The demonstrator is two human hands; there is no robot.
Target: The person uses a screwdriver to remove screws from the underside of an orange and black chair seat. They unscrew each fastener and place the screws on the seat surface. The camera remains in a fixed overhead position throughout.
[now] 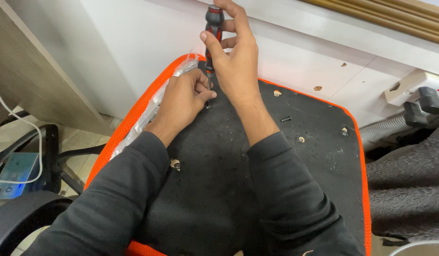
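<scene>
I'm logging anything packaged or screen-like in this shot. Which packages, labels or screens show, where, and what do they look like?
Clear crinkled plastic wrapping: along the seat's orange left edge, beside the left hand.
Small pale blue device panel: far left on the floor, rectangular, with a white cable across it.
No other labels or signs can be made out.

White wall (134,42) behind, tiled floor (82,166) lower left. Wooden panel (34,71) at left, socket strip (413,87) and grey hose (383,125) at right, grey blanket (409,185) below.

Left hand (184,97) low, fingers curled and pinched at the tip. Right hand (233,57) raised upright above it, fingers half-closed, both forearms extended forward.
</scene>
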